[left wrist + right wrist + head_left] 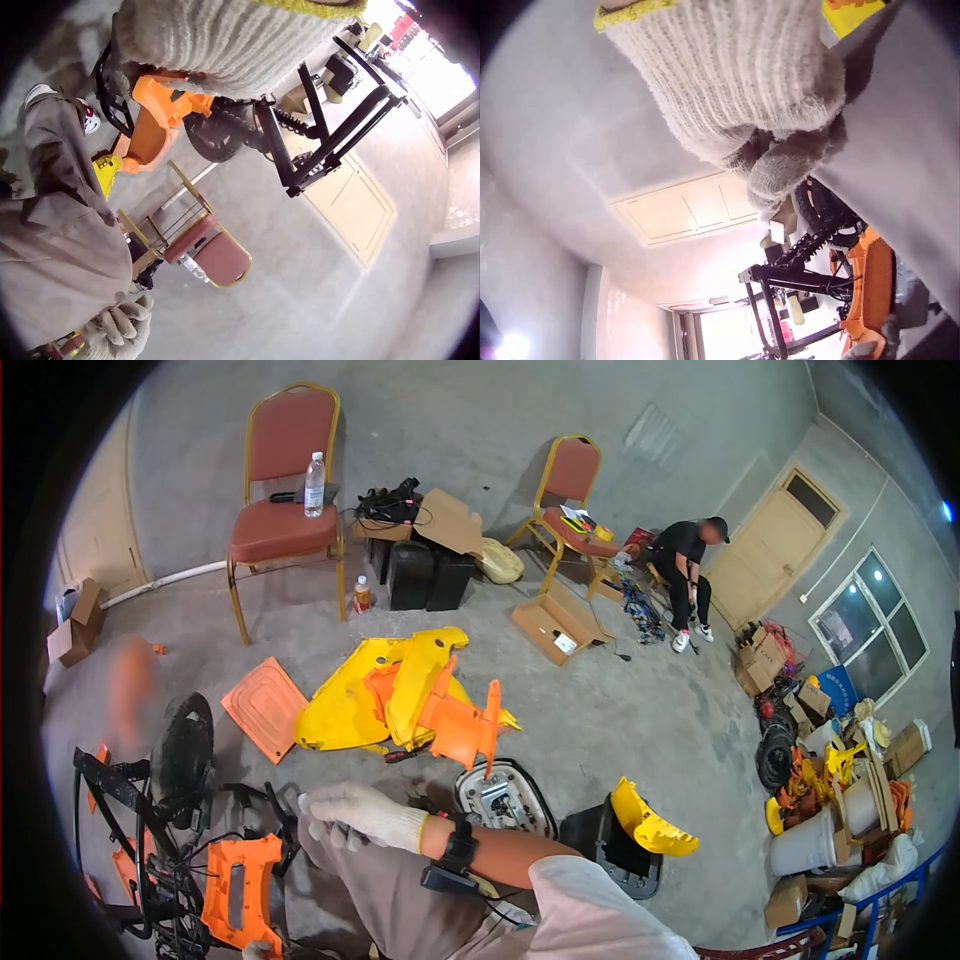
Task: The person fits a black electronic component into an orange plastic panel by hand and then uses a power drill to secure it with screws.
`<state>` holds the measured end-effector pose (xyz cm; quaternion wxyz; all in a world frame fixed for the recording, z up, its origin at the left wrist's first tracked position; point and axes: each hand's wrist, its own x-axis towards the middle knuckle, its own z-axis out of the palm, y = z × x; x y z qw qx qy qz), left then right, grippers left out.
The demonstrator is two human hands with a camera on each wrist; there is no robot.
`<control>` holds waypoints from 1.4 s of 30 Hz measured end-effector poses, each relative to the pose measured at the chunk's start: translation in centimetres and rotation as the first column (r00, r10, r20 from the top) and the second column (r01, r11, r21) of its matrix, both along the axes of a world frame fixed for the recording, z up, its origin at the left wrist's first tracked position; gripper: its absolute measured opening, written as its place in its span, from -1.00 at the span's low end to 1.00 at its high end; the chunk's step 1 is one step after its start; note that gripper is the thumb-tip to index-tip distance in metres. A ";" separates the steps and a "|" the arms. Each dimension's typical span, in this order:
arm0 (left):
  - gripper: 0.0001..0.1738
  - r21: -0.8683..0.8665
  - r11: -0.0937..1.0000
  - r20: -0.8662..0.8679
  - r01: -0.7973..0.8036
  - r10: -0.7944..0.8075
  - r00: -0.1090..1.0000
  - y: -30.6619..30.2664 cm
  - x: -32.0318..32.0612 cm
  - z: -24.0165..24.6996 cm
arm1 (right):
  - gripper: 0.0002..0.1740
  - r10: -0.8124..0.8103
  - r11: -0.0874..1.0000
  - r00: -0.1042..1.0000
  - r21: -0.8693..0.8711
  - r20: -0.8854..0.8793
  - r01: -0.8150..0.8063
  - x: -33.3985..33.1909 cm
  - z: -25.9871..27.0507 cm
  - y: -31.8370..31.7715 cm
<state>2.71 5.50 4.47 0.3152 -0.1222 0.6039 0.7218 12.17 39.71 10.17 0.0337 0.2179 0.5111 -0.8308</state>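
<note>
My right hand (365, 815), in a white knitted glove, rests on my knee with its fingers loosely curled and nothing in them. In the right wrist view its curled fingers (776, 176) show beside the trouser leg. My left hand (258, 951), also gloved, is at the bottom edge of the head view. It grips the lower end of an orange plastic panel (222, 885) with a cut-out middle. The panel stands against a black vehicle frame (130, 790) with a wheel (183, 760). In the left wrist view the glove's back hides the left fingers.
Yellow and orange body panels (345, 705) lie on the floor ahead, beside a flat orange cover (265, 710). A seat base (508, 800) and a black bin (600, 835) are near my right arm. Chairs (285, 530) stand by the wall; a person (685, 565) sits farther back.
</note>
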 end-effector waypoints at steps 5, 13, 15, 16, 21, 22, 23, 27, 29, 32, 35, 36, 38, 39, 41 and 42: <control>-0.89 0.071 0.997 0.058 0.005 -0.009 0.998 -1.8 -1.7 -3.1 | -0.70 0.000 0.999 1.000 0.037 -0.028 0.001 0.0 0.2 -0.1; -0.92 0.176 0.984 0.149 -0.033 0.006 0.989 -1.9 -2.5 -3.8 | -0.78 0.043 0.995 0.997 0.097 -0.058 -0.038 0.1 0.7 -0.2; -0.96 0.162 0.987 0.077 -0.003 -0.009 0.997 -1.8 -2.1 -3.8 | -0.80 0.030 0.998 0.997 0.060 -0.073 -0.025 0.0 0.6 -0.3; -0.95 -0.012 0.991 -0.189 0.131 -0.131 0.973 -1.9 -1.8 -4.6 | -0.81 0.001 1.000 0.998 0.015 -0.068 0.000 0.0 0.6 -0.2; -0.92 0.139 0.987 0.200 -0.076 0.047 0.979 -1.1 -1.9 -2.7 | -0.80 0.024 1.000 0.999 0.006 -0.047 -0.024 0.1 0.6 -0.1; -0.91 0.157 0.983 0.231 -0.092 0.054 0.972 -1.2 -1.9 -2.8 | -0.84 0.039 0.999 0.998 0.023 -0.041 -0.039 0.1 0.6 -0.2; -0.91 0.158 0.983 0.227 -0.093 0.056 0.972 -1.3 -1.9 -3.2 | -0.86 0.053 0.998 0.998 0.040 -0.035 -0.052 0.2 0.7 -0.2; -0.97 0.081 0.994 -0.097 0.076 -0.068 0.993 -2.7 -2.1 -6.3 | -0.86 0.045 0.997 0.999 0.071 -0.027 -0.043 0.2 0.9 -0.5; -0.93 -0.040 0.986 -0.266 0.164 -0.169 0.949 -3.1 -2.1 -6.8 | -0.86 0.036 0.998 0.999 0.054 -0.022 -0.035 0.1 0.8 -0.4; -0.84 -0.149 0.972 -0.438 0.182 -0.230 0.869 -3.2 -1.9 -6.9 | -0.85 0.028 0.999 1.000 0.044 -0.007 -0.027 0.1 0.4 -0.4; -0.82 -0.091 0.981 -0.328 0.171 -0.191 0.925 -3.8 -2.6 -8.1 | -0.83 0.032 0.999 0.999 0.007 -0.002 -0.032 -0.1 0.1 -0.4; -0.81 0.016 0.991 -0.204 0.130 -0.124 0.971 -3.8 -2.8 -8.3 | -0.83 0.032 0.999 0.999 0.007 -0.002 -0.032 -0.1 0.1 -0.4; -0.80 0.114 0.990 -0.067 0.078 -0.070 0.995 -3.8 -2.7 -8.2 | -0.80 0.035 0.998 0.999 0.052 -0.022 -0.034 -0.1 0.4 -0.7; -0.79 0.033 0.988 -0.200 0.151 -0.141 0.969 -3.8 -2.5 -7.8 | -0.80 0.033 0.998 0.999 0.048 -0.021 -0.032 -0.1 0.5 -0.8; -0.79 -0.061 0.975 -0.324 0.212 -0.220 0.920 -3.8 -2.4 -7.2 | -0.78 0.003 1.000 1.000 0.024 -0.026 -0.002 -0.3 0.7 -1.1; -0.79 -0.065 0.975 -0.321 0.214 -0.224 0.920 -3.6 -2.4 -7.1 | -0.78 0.003 1.000 1.000 0.023 -0.026 -0.003 -0.4 0.6 -1.1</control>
